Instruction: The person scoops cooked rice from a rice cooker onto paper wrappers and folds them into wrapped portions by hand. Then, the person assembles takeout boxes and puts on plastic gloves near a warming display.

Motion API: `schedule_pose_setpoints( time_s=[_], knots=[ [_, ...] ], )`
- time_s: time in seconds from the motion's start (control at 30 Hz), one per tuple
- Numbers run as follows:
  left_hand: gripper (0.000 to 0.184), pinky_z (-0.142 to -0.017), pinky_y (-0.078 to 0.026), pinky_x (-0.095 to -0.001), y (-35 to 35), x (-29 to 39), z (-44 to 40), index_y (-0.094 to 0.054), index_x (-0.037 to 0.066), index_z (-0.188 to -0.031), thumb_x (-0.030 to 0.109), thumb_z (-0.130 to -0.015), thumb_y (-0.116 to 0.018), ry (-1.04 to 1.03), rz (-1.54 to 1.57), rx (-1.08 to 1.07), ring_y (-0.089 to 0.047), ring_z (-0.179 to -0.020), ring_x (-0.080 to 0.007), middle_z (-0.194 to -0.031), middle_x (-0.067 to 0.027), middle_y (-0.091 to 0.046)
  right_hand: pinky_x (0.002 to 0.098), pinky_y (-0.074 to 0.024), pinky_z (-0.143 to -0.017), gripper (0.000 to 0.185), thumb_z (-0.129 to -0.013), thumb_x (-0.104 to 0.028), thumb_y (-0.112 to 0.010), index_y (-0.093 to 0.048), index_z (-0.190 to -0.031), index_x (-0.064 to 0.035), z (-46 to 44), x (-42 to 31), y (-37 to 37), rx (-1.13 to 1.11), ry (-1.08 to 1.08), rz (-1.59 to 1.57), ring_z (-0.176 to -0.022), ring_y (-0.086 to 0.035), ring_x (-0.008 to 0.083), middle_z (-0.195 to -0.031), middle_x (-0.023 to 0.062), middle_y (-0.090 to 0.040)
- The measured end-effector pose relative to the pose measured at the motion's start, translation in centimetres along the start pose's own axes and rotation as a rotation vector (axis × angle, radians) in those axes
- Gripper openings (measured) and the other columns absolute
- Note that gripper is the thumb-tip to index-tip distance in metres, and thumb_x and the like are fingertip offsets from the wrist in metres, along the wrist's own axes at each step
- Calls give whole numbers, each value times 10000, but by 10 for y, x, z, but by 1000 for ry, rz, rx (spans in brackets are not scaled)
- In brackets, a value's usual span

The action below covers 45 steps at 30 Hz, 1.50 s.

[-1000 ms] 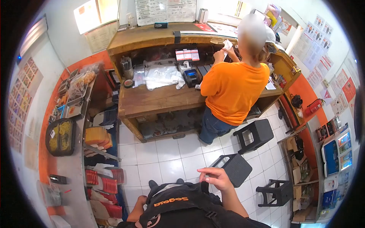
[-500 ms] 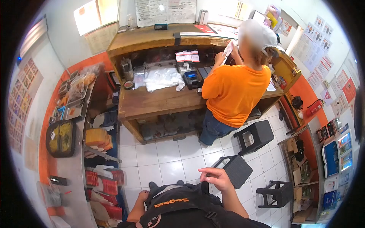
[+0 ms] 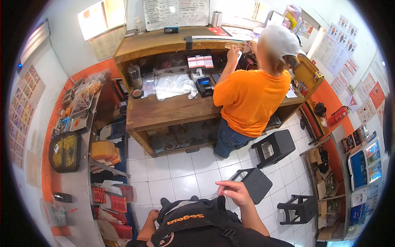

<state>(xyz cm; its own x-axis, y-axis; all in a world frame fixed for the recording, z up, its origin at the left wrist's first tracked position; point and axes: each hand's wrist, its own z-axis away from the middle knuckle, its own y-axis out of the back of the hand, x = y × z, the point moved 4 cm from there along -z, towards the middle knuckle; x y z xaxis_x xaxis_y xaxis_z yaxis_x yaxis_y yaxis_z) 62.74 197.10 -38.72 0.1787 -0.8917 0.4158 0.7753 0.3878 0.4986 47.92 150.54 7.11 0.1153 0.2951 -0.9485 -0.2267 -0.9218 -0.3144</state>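
Observation:
My right hand [image 3: 235, 192] is raised in front of my body, its fingers apart and nothing in them. It is nearest to a black stool [image 3: 255, 187]. My left hand [image 3: 153, 215] hangs low beside my black apron [image 3: 193, 222], and its fingers are mostly hidden. Across from me, a person in an orange shirt [image 3: 255, 101] and a pale cap faces the wooden counter [image 3: 173, 113]. That person's hands hold something white and thin, possibly paper, above the counter.
Two more stools, one black stool [image 3: 273, 148] and another black stool [image 3: 298, 209], stand on the tiled floor at right. A metal table [image 3: 80, 185] on the left bears a black tray [image 3: 66, 152] of yellow food. Plastic bags [image 3: 173, 86] and a card terminal [image 3: 204, 86] lie on the counter.
The person in orange has shifted slightly left, raising the left hand and moving both hands apart. My own hands stay almost where they were.

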Motion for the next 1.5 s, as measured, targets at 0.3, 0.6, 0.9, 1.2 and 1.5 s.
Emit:
schedule_pose_setpoints(
  time_s=[0.3,0.6,0.9,1.2,1.5],
  knots=[
    [311,-735,-541,-362,-5,1,-1,-698,-27,-1084,165,-844,-652,1,112,41,-677,-788,-233,-939,-151,-719,312,-471,-844,371,-877,-38,-612,-631,-1235,55,-3,3,-2,-8,-36,10,-899,-626,182,-924,115,-674],
    [297,-813,-539,-355,-5,4,21,-736,42,-1042,198,-795,-681,120,141,33,-695,-874,-236,-969,-130,-737,303,-486,-799,178,-857,7,-632,-722,-1008,38,1,6,-1,-82,21,114,-868,-635,195,-922,125,-683],
    [223,-755,-544,-352,-12,-7,12,-752,46,-992,172,-828,-669,37,125,70,-690,-790,-211,-892,-118,-740,293,-483,-805,131,-875,-7,-620,-717,-946,46,3,3,-5,-84,19,94,-899,-627,193,-949,124,-669],
    [158,-757,-551,-345,-1,4,30,-776,103,-857,147,-803,-634,31,-23,78,-705,-790,-223,-845,-111,-740,297,-486,-793,106,-843,19,-636,-723,-900,38,6,4,-6,-63,26,100,-870,-633,206,-917,134,-682],
    [617,-692,-563,-336,-7,-11,15,-635,59,-1196,115,-626,-863,-72,-15,109,-706,-758,-195,-861,-115,-746,304,-487,-803,108,-843,2,-639,-723,-900,40,7,7,-4,-58,23,87,-876,-632,209,-925,139,-680]
  ],
)
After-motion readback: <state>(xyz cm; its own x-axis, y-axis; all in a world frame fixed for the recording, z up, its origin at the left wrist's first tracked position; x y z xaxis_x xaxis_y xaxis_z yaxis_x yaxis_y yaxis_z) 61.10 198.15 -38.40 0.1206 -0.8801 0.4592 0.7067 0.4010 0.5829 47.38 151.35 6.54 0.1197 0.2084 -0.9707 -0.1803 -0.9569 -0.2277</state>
